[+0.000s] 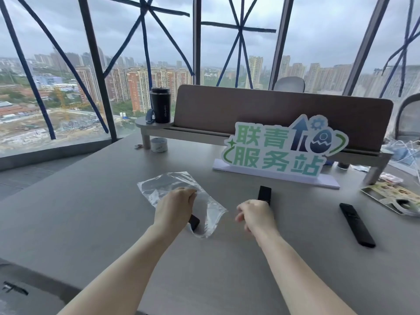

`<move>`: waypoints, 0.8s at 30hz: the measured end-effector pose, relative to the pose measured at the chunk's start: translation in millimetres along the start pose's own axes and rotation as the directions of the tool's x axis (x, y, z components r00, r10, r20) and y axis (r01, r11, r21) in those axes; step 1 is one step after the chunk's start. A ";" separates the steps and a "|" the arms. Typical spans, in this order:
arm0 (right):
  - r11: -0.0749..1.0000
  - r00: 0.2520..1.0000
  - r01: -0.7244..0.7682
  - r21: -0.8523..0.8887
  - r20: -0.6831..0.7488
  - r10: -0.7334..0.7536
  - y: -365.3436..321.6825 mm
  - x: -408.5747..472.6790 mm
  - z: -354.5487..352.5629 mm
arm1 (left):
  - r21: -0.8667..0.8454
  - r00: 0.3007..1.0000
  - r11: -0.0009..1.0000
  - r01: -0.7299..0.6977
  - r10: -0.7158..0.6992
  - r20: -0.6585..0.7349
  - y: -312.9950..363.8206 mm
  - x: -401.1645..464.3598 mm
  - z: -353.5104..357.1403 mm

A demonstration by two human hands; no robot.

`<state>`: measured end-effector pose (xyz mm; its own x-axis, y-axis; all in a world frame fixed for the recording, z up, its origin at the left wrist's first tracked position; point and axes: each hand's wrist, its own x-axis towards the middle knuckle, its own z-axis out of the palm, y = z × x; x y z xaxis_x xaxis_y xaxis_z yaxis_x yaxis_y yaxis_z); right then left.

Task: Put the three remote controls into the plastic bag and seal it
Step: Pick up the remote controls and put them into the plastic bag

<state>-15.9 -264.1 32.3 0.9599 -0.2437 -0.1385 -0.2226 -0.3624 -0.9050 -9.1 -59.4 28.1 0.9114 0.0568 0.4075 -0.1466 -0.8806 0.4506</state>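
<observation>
A person's two bare forearms reach across a grey desk (91, 201) set against floor-to-ceiling windows (56, 64) crossed with blue tape, high-rise blocks beyond under an overcast sky. The left hand (175, 206) is closed around a black remote control (193, 221), only its near end showing below the wrist, and presses down on a clear plastic bag (204, 212) that lies flat and crumpled near the middle of the surface; whether the remote is partly inside the bag cannot be told. The bag's open mouth curls up at its near end, just beside that remote. The right hand (255, 214) is loosely curled over the near end of a second black remote control (264, 194), which points away toward the far edge; whether the fingers actually grip it cannot be told. A third, longer black remote control (356, 225) lies untouched well to the right, angled toward the right edge. Behind the hands stands a green-lettered cut-out sign (279, 148) on a white base, in front of a brown desk divider (250, 108). A black travel tumbler (160, 105) stands on a small round shelf (145, 123) at the divider's left end, a roll of tape (159, 144) below it. Printed leaflets (386, 194) lie at the far right edge.
</observation>
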 end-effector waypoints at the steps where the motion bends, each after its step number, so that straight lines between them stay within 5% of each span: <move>1: 0.992 0.993 -0.011 -0.122 -0.119 -0.004 8.4 8.7 -9.3 | -0.002 1.000 1.000 0.001 -0.001 0.000 0.1 -0.9 -0.3; 4: 0.900 0.963 -0.150 -0.410 -0.268 0.038 25.3 29.4 -21.5 | -0.010 1.000 1.000 -0.012 0.012 -0.026 3.7 -4.5 -2.3; 9: 0.746 0.972 -0.189 -0.638 -0.230 0.050 31.8 50.9 -12.3 | -0.007 0.999 1.000 0.002 -0.003 -0.042 8.1 -7.5 -6.6; 12: 0.862 0.990 -0.139 -0.487 -0.066 0.122 33.3 56.6 -28.8 | -0.045 0.999 0.999 0.023 -0.025 -0.032 11.6 -10.0 -5.7; 14: 0.977 0.990 -0.098 -0.188 0.081 0.115 26.2 38.6 -54.9 | -0.071 0.999 0.997 0.035 -0.036 -0.006 16.2 -10.2 -1.2; 17: 0.975 0.951 -0.165 0.148 0.287 0.117 18.2 -8.0 -108.1 | -0.139 0.999 0.990 0.026 -0.021 0.043 28.0 -8.7 6.9; 24: 0.983 0.820 -0.182 0.002 0.552 0.151 18.9 -51.8 -109.4 | -0.189 0.997 0.981 -0.055 0.066 0.049 60.3 -10.3 13.0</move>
<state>-88.5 -356.7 66.4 0.8477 0.2416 -0.4723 -0.3937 -0.3102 -0.8653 -22.4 -119.2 40.7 0.9177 -0.0244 0.3966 -0.2666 -0.7779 0.5691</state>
